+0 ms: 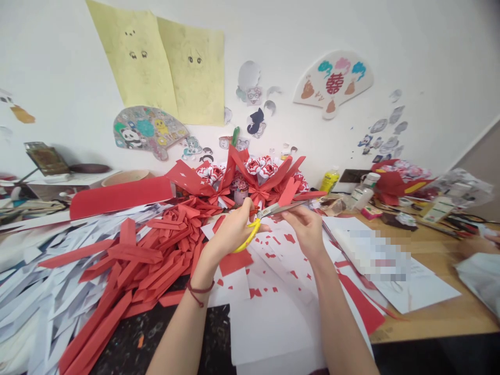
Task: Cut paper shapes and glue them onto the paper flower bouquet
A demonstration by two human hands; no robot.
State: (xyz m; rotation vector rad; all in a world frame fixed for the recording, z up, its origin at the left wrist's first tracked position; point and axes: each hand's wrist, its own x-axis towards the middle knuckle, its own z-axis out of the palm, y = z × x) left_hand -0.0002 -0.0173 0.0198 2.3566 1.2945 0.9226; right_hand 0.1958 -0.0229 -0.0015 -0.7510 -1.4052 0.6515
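My left hand (pixel 235 225) is closed around the yellow handles of a pair of scissors (pixel 249 238). The metal blades point right, toward my right hand (pixel 308 229). Between the fingers of that hand is a red paper strip (pixel 310 196), which reaches right past the fingertips and meets the blades; exactly where they touch is hard to see. Below both hands lie white paper sheets (pixel 277 317) scattered with small red paper scraps (pixel 269 255). A large heap of folded red paper strips (pixel 156 245) lies left of my left wrist.
White paper strips (pixel 58 291) cover the far left. Red-wrapped paper flower bouquets (pixel 261 174) stand against the wall. A yellow bottle (pixel 330 179) and white bottles (pixel 365 191) sit at the back right. Another person's hand (pixel 474 246) shows at the right edge.
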